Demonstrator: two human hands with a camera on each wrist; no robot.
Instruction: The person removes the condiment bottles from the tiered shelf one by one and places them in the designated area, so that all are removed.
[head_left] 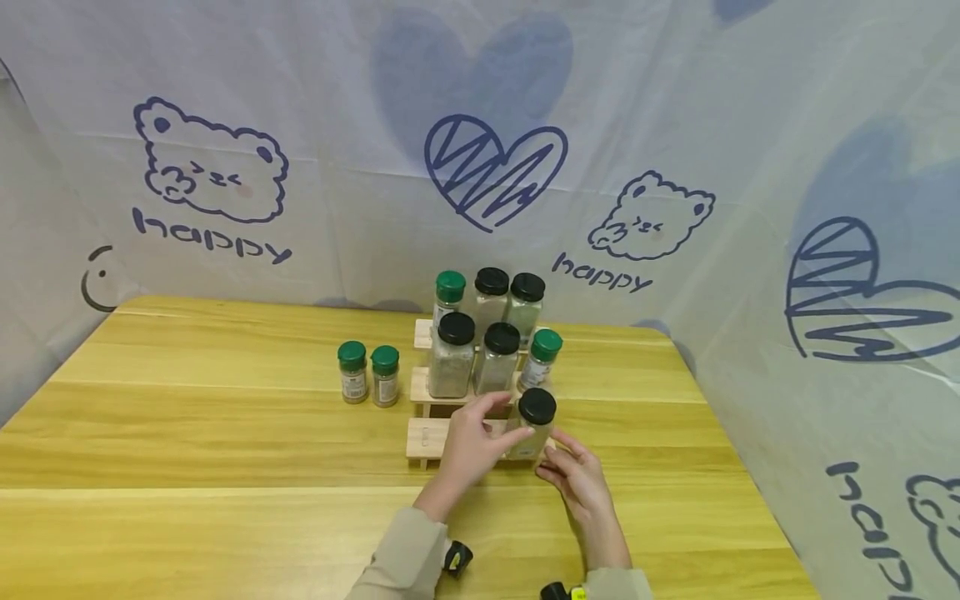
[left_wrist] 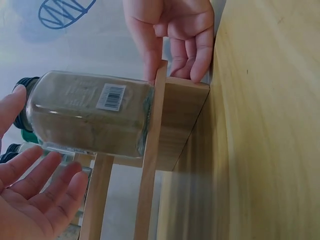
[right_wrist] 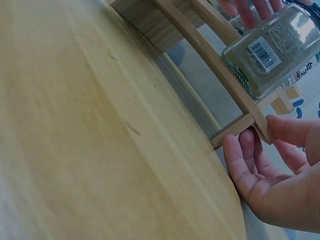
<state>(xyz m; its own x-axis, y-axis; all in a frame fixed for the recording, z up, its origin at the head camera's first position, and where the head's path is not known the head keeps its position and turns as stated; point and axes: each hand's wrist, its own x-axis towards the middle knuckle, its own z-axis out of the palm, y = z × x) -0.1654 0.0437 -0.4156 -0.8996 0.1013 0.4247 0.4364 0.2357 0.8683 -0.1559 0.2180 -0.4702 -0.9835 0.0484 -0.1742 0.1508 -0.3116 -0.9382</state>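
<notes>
A glass spice jar (head_left: 531, 433) with a black lid stands at the right end of the lowest step of a wooden tiered rack (head_left: 427, 437). My left hand (head_left: 472, 442) is beside this jar, thumb at its lid and the other fingers loosely extended, as the left wrist view (left_wrist: 35, 205) shows. The right hand (head_left: 581, 479) grips the rack's right front end. In the right wrist view its thumb (right_wrist: 292, 131) lies along the step's top edge and its curled fingers (right_wrist: 240, 162) are underneath. A barcode label (left_wrist: 111, 96) shows on the jar.
Higher steps carry black-lidded jars (head_left: 452, 358) and green-capped bottles (head_left: 538, 362). Two more green-capped bottles, one left (head_left: 352, 372) and one right (head_left: 386, 377), stand on the wooden table (head_left: 225, 433) left of the rack. A printed curtain (head_left: 337, 167) hangs behind the table.
</notes>
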